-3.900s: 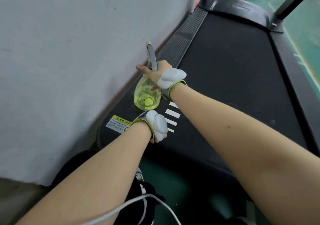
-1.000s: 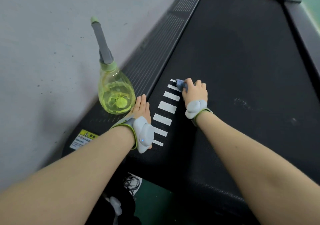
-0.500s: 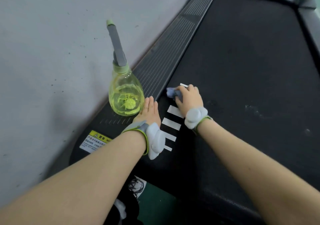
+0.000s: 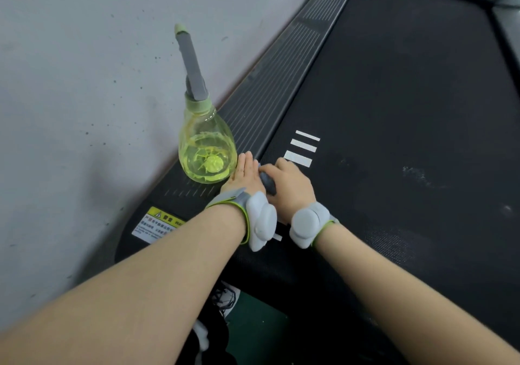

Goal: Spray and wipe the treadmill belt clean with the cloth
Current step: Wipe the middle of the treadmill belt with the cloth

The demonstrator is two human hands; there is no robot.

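- Beside the bottle (image 4: 206,150), the left hand (image 4: 244,176) lies flat, fingers straight, empty.
- Farther from the bottle, the right hand (image 4: 292,187) grips the cloth (image 4: 267,182) on the belt (image 4: 394,111).

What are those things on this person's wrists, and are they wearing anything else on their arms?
Forearms are bare, no sleeves; the left hand and right hand are gloveless. Each wrist wears a grey band edged in lime green, carrying a rounded white pod: left pod, right pod.
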